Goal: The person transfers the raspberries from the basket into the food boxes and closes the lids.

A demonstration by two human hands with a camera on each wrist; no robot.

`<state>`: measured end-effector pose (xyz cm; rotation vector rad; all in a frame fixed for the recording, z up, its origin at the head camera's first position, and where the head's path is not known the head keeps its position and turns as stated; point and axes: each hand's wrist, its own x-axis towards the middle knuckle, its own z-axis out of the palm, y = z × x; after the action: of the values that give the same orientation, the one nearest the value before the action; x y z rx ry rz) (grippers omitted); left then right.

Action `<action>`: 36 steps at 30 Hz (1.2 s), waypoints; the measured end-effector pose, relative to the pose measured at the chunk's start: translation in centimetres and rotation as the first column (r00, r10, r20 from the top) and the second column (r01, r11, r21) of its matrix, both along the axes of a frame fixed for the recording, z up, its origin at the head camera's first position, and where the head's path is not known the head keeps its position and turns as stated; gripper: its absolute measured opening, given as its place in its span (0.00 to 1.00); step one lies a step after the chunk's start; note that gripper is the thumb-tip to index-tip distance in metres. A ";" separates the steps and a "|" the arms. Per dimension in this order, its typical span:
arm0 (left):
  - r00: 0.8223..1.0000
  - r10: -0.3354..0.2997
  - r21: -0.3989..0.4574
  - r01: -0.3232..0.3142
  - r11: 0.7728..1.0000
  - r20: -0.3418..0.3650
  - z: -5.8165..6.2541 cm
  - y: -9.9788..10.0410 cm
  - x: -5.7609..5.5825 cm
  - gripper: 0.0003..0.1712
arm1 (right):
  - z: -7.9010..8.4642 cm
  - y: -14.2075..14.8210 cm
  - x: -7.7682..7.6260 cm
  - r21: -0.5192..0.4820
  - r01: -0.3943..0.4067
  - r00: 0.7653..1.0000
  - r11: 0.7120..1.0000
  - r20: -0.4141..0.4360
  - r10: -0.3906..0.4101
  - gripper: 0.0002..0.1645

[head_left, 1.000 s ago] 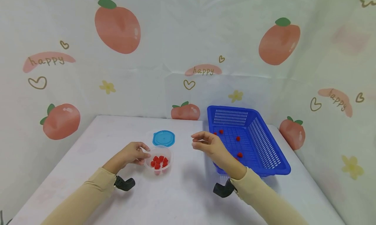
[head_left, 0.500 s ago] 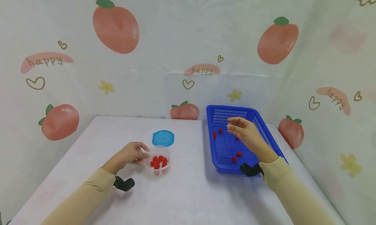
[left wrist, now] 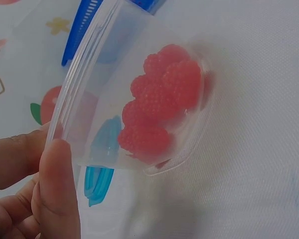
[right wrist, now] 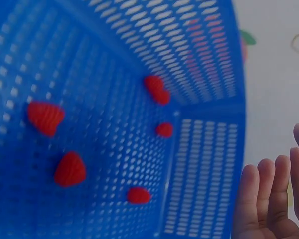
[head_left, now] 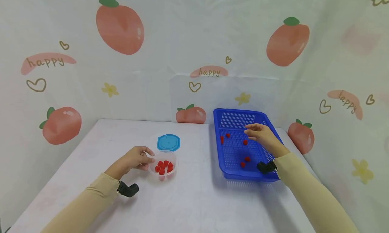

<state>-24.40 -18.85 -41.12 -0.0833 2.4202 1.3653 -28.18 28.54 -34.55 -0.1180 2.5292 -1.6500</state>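
My left hand [head_left: 135, 158] pinches the rim of a clear plastic bowl [left wrist: 104, 64] between thumb and fingers, at the bowl's left side. Several raspberries [left wrist: 157, 102] lie inside it, seen through the wall in the left wrist view. Over the blue basket [head_left: 240, 176] hovers my right hand [head_left: 262, 135], its fingers fairly straight and the thumb apart, with nothing visible between them. On the basket's floor several more raspberries [right wrist: 70, 170] lie scattered, two of them close together by the left wall. The right hand touches none of them.
Just behind the bowl a blue lid [head_left: 168, 143] lies flat on the white table [head_left: 188, 206]. A patterned cloth [head_left: 158, 40] hangs as a backdrop behind the table. The basket's slotted walls rise around the raspberries.
My right hand has moved right, from between the bowl and basket to over the basket. The left hand keeps its hold on the bowl, which has stayed in place.
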 end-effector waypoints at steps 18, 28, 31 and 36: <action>1.000 0.004 -0.007 -0.004 1.000 0.002 -0.1 0.0 -0.1 0.23 | -2.6 0.9 -1.7 0.197 -0.038 0.967 0.980 0.256 -0.014 0.24; 1.000 0.010 -0.020 -0.010 1.000 0.002 -0.1 0.1 -0.1 0.23 | -3.1 1.6 -1.3 0.300 -0.110 0.895 0.948 0.445 -0.037 0.17; 1.000 0.004 -0.019 -0.004 1.000 -0.001 -0.1 0.1 -0.1 0.23 | -3.3 1.5 -1.3 0.309 -0.118 0.875 0.944 0.481 -0.048 0.15; 1.000 -0.007 -0.016 0.007 1.000 -0.004 0.0 0.1 -0.1 0.23 | -3.5 1.2 -1.3 0.314 -0.119 0.852 0.942 0.519 -0.065 0.12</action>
<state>-24.48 -18.72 -41.13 -0.0763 2.4322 1.3446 -29.52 29.71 -38.10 0.2903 2.3050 -1.0208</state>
